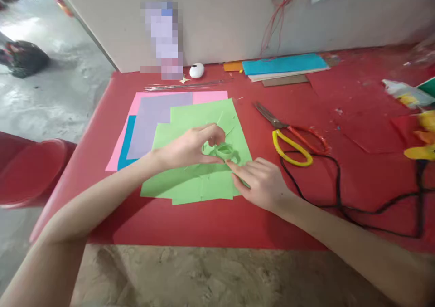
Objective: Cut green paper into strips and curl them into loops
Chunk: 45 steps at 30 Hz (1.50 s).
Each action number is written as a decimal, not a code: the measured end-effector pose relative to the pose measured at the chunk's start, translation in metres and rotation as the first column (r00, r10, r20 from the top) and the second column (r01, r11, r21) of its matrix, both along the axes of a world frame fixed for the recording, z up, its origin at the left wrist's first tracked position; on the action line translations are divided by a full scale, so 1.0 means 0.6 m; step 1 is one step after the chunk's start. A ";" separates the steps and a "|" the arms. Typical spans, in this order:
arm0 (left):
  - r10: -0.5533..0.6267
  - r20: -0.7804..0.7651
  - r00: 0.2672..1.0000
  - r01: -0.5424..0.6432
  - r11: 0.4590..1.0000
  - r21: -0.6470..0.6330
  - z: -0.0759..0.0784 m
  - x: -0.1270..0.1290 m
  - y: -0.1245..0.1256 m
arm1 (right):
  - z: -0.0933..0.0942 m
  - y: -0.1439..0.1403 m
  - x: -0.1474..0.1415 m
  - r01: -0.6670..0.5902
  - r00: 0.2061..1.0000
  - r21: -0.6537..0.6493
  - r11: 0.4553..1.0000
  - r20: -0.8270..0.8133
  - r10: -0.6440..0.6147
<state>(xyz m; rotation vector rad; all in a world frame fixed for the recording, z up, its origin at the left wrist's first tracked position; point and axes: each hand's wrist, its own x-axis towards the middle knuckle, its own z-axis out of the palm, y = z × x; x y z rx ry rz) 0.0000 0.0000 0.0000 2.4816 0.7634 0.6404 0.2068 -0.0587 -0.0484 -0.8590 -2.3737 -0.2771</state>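
We see a red table (210,225), light green paper sheets (207,116) over lilac (152,116), pink (207,96) and blue (127,143) ones. Scissors (288,139) with yellow and red handles, black cord (340,193), turquoise paper stack (283,64), white oval object (196,70).

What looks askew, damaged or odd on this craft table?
Nothing is spilled. The green sheets under the left hand and right hand lie fanned and skewed, with cut slits. A black cord snakes loosely past the scissors.
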 end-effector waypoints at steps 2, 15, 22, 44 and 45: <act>0.010 -0.011 1.000 -0.010 1.000 0.007 0.000 -0.001 -0.003 | 0.003 -0.001 0.001 0.003 1.000 0.000 1.000 0.002 -0.003; -0.013 -0.106 0.994 0.033 0.981 0.192 0.012 -0.009 -0.004 | 0.001 -0.002 0.000 0.016 1.000 -0.007 1.000 0.003 -0.016; 0.006 -0.187 0.982 0.048 0.957 0.285 0.018 -0.009 -0.007 | 0.000 -0.002 -0.003 0.021 1.000 -0.004 1.000 -0.001 -0.021; 0.002 -0.138 0.990 0.037 0.960 0.277 0.018 -0.014 -0.005 | 0.003 -0.002 -0.004 0.007 1.000 0.015 1.000 -0.012 -0.007; 0.006 -0.128 0.992 0.031 0.960 0.280 0.018 -0.013 -0.005 | 0.004 -0.002 -0.004 0.006 1.000 0.012 1.000 -0.009 -0.006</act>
